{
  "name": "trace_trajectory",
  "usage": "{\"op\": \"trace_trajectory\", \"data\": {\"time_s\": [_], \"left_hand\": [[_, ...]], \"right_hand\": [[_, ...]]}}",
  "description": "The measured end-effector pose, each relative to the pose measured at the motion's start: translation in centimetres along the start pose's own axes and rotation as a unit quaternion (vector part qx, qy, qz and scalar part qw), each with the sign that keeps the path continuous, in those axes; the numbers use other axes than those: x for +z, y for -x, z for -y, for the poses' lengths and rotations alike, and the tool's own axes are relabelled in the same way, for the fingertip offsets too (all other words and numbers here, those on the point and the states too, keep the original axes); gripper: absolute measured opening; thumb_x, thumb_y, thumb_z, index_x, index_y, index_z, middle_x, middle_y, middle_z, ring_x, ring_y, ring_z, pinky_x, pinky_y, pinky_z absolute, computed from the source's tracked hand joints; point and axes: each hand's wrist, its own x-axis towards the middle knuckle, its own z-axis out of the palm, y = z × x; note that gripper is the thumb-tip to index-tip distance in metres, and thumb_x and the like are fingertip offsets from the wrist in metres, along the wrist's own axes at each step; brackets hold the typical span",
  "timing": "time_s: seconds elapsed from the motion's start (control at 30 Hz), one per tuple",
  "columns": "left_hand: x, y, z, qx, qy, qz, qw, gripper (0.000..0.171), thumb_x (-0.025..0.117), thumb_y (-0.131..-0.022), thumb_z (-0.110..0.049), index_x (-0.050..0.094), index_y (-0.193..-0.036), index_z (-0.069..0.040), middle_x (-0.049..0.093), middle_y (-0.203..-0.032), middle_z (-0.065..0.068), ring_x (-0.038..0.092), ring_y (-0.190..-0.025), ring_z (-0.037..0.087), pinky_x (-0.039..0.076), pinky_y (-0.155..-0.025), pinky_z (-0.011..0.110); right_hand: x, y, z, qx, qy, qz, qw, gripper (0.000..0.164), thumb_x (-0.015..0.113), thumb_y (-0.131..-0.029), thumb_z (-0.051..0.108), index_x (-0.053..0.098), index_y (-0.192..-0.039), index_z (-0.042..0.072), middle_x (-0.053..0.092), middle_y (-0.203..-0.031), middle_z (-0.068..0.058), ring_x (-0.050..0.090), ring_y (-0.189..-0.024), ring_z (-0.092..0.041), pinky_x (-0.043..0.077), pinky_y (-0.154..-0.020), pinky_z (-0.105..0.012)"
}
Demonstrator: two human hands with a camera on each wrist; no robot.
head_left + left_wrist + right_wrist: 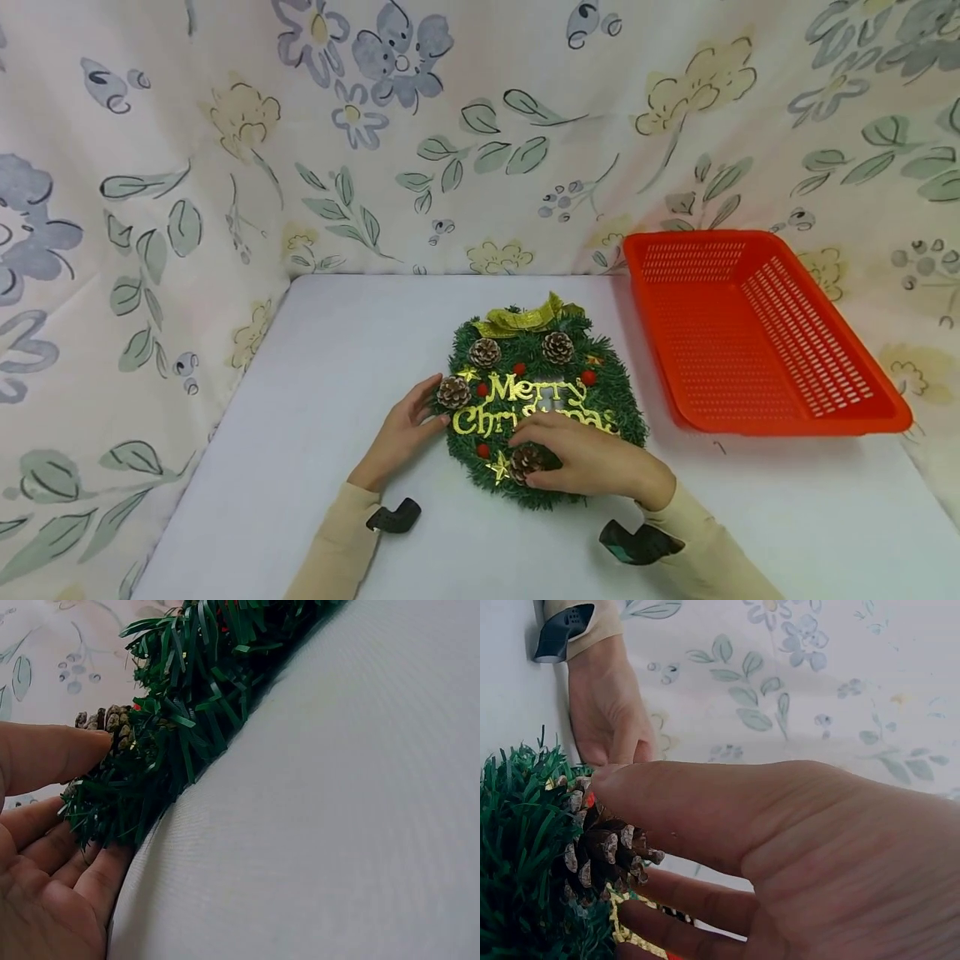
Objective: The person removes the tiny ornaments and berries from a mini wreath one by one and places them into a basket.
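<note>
A green Christmas wreath [622, 392] lies on the white table, with a gold "Merry Christmas" sign [486, 422] across its middle. My left hand [405, 429] holds the wreath's left edge. In the left wrist view its thumb touches a pine cone [120, 727], and the fingers lie under the green tinsel. At the wreath's lower part, my right hand [592, 457] pinches another pine cone [525, 461] between thumb and fingers. The right wrist view shows the thumb against this cone's scales. My right hand covers part of the sign.
A red plastic basket [787, 425] stands to the right of the wreath. Two more pine cones, red balls, gold stars and a gold bow [525, 319] sit on the wreath. Floral cloth [465, 217] hangs behind and beside the table.
</note>
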Motion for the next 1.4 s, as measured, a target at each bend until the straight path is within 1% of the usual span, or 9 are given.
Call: {"op": "trace_trajectory", "data": {"time_s": [0.07, 0.17, 0.3, 0.33, 0.53, 0.8, 1.13, 1.33, 1.4], "left_hand": [[0.04, 0.03, 0.05, -0.004, 0.005, -0.001, 1.0000, 0.072, 0.068, -0.097, -0.011, 0.031, -0.159, -0.009, 0.032, -0.165, 0.017, 0.042, -0.146, 0.040, 0.043, -0.117, 0.047], [0.18, 0.04, 0.04, -0.010, 0.010, -0.003, 0.9999, 0.070, 0.066, -0.098, -0.012, 0.032, -0.159, -0.008, 0.032, -0.164, 0.017, 0.040, -0.147, 0.040, 0.040, -0.119, 0.050], [0.41, -0.07, 0.10, -0.014, 0.012, -0.003, 0.9998, 0.068, 0.065, -0.098, -0.014, 0.033, -0.158, -0.007, 0.032, -0.164, 0.018, 0.031, -0.152, 0.040, 0.031, -0.124, 0.054], [0.46, -0.10, 0.10, -0.016, 0.012, -0.003, 0.9998, 0.068, 0.065, -0.098, -0.013, 0.034, -0.158, -0.007, 0.033, -0.164, 0.018, 0.031, -0.152, 0.040, 0.031, -0.124, 0.054], [0.66, 0.00, -0.06, -0.030, 0.011, -0.004, 0.9995, 0.067, 0.065, -0.098, -0.012, 0.034, -0.158, -0.008, 0.033, -0.164, 0.017, 0.031, -0.152, 0.039, 0.032, -0.124, 0.053], [0.60, 0.33, -0.36, -0.041, 0.019, -0.003, 0.9990, 0.067, 0.065, -0.099, -0.014, 0.034, -0.158, -0.010, 0.031, -0.165, 0.017, 0.031, -0.152, 0.040, 0.034, -0.122, 0.053], [0.29, 0.15, -0.23, -0.021, 0.015, -0.002, 0.9997, 0.065, 0.063, -0.100, -0.013, 0.034, -0.158, -0.009, 0.031, -0.164, 0.019, 0.031, -0.152, 0.041, 0.035, -0.121, 0.055], [0.03, 0.09, -0.11, -0.025, 0.019, 0.003, 0.9995, 0.067, 0.064, -0.100, -0.014, 0.033, -0.159, -0.010, 0.030, -0.165, 0.018, 0.031, -0.152, 0.041, 0.036, -0.121, 0.053], [-0.01, 0.08, -0.15, -0.027, 0.020, 0.008, 0.9994, 0.069, 0.065, -0.099, -0.013, 0.032, -0.159, -0.011, 0.029, -0.166, 0.019, 0.034, -0.150, 0.041, 0.039, -0.119, 0.051]], "right_hand": [[-0.02, -0.02, -0.05, -0.001, 0.003, 0.003, 1.000, 0.040, 0.072, -0.095, 0.028, 0.062, -0.132, 0.019, 0.058, -0.139, 0.003, 0.054, -0.130, -0.021, 0.051, -0.107, -0.044], [-0.01, -0.01, -0.16, 0.003, 0.001, 0.009, 1.000, 0.043, 0.072, -0.095, 0.028, 0.061, -0.135, 0.018, 0.059, -0.137, 0.003, 0.055, -0.128, -0.020, 0.053, -0.105, -0.043], [0.05, 0.06, -0.42, 0.016, -0.003, 0.015, 1.000, 0.046, 0.073, -0.094, 0.027, 0.059, -0.138, 0.019, 0.060, -0.134, 0.004, 0.057, -0.125, -0.018, 0.054, -0.103, -0.042], [0.08, 0.09, -0.49, 0.020, -0.004, 0.018, 1.000, 0.046, 0.073, -0.094, 0.028, 0.059, -0.138, 0.019, 0.060, -0.133, 0.005, 0.057, -0.124, -0.017, 0.054, -0.102, -0.042], [0.19, 0.25, -0.57, 0.019, -0.020, 0.027, 0.999, 0.044, 0.073, -0.094, 0.028, 0.061, -0.136, 0.020, 0.060, -0.130, 0.008, 0.057, -0.122, -0.015, 0.054, -0.101, -0.039], [0.17, 0.34, -0.47, 0.001, -0.023, 0.021, 1.000, 0.038, 0.072, -0.095, 0.027, 0.064, -0.132, 0.021, 0.060, -0.130, 0.008, 0.058, -0.121, -0.014, 0.055, -0.100, -0.038], [0.05, 0.13, -0.24, 0.003, -0.030, 0.022, 0.999, 0.038, 0.072, -0.095, 0.028, 0.064, -0.131, 0.023, 0.060, -0.128, 0.010, 0.058, -0.118, -0.012, 0.056, -0.098, -0.036], [0.29, -0.31, -0.07, 0.013, -0.029, 0.031, 0.999, 0.036, 0.072, -0.094, 0.027, 0.065, -0.130, 0.025, 0.062, -0.126, 0.013, 0.058, -0.116, -0.007, 0.055, -0.098, -0.033], [0.35, -0.41, -0.07, 0.015, -0.026, 0.032, 0.999, 0.035, 0.072, -0.094, 0.027, 0.066, -0.129, 0.025, 0.062, -0.125, 0.013, 0.057, -0.114, -0.006, 0.055, -0.096, -0.032]]}}
